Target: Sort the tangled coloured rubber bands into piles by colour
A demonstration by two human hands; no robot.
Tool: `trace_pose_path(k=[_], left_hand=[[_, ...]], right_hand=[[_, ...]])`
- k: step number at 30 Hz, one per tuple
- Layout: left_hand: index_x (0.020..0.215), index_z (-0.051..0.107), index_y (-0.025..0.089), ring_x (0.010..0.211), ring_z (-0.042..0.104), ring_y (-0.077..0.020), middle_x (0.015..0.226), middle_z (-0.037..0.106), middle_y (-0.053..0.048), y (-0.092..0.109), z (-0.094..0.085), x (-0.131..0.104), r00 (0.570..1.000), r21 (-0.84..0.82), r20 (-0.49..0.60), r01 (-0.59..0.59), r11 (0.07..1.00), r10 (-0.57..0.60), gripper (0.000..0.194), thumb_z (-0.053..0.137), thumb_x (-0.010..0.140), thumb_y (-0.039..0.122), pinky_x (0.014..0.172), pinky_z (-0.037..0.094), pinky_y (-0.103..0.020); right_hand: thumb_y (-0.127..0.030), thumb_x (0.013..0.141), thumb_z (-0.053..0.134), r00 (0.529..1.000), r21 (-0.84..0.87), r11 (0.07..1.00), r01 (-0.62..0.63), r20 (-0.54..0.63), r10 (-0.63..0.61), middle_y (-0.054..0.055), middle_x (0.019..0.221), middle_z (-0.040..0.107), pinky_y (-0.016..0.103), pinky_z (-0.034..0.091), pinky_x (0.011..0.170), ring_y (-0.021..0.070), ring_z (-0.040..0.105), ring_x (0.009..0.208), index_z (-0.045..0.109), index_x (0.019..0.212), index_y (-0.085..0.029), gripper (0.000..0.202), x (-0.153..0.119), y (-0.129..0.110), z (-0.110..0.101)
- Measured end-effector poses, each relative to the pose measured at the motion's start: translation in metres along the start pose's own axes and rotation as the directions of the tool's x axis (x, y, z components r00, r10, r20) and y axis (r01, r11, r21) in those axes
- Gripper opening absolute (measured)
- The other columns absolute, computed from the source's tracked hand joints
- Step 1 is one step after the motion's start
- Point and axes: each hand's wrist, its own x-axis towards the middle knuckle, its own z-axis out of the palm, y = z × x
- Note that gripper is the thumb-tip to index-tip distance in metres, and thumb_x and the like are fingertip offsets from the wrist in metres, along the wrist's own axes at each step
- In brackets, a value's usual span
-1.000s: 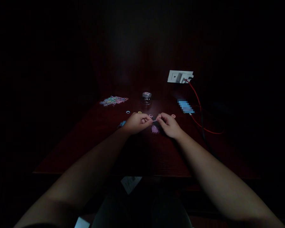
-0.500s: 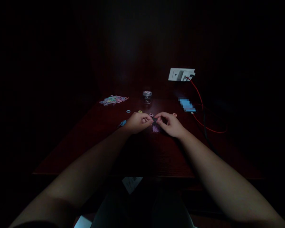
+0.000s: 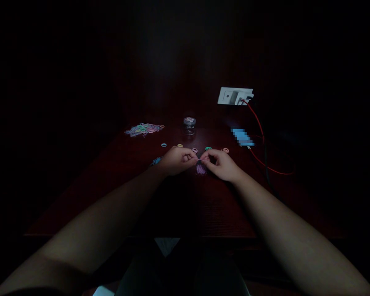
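Observation:
My left hand (image 3: pixel 178 161) and my right hand (image 3: pixel 219 165) meet low over the middle of the table, fingertips pinched. Between them stretches a thin, pale purple hair tie (image 3: pixel 199 160), one end in each hand. Just below lies a small pile of purple hair ties (image 3: pixel 200 169). A blue bunch of hair ties (image 3: pixel 156 161) is partly hidden behind my left hand. Beyond my hands sit single hair ties in a row: blue (image 3: pixel 163 145), yellow (image 3: pixel 180 145), pink (image 3: pixel 195 151), green (image 3: pixel 208 149) and orange (image 3: pixel 226 150).
A mixed heap of hair ties (image 3: pixel 144 130) lies at the back left of the dark red table (image 3: pixel 111 209). A clear lidded jar (image 3: pixel 189 126) stands at the back. On the right, a phone (image 3: pixel 242 137) is joined by a red cable (image 3: pixel 259 119) to a wall socket (image 3: pixel 226 95).
My fingertips have come slightly closer together, the purple hair tie still between them. The green hair tie beyond my right hand now shows. The view has shifted slightly.

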Motion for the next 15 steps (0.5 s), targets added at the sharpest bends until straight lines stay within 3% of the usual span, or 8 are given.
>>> trace_pose_path(k=[8,15], left_hand=[[0.078,0.069,0.015,0.049,0.048,-0.0062,0.059,0.061,0.001,0.0014,0.0015,-0.0003,0.998,-0.035,0.070,-0.008,0.999,0.011,0.019,0.059,0.080,0.031,0.045,0.034,-0.017],[0.073,0.067,0.014,0.048,0.049,-0.0062,0.056,0.060,0.002,0.0065,0.0004,-0.0015,0.998,-0.030,0.069,0.005,1.000,-0.003,0.013,0.061,0.075,0.025,0.044,0.036,-0.017]], right_hand=[[-0.025,0.081,0.057,1.000,-0.034,0.999,-0.003,0.030,0.004,0.002,0.070,0.058,0.025,0.041,0.062,0.0123,0.052,0.064,0.061,0.078,-0.015,0.011,0.0015,0.0033,-0.0016],[-0.023,0.081,0.058,0.999,-0.080,0.996,0.035,0.038,-0.032,0.002,0.073,0.059,0.026,0.043,0.065,0.0139,0.054,0.068,0.062,0.079,-0.016,0.009,0.0041,0.0032,-0.0038]])
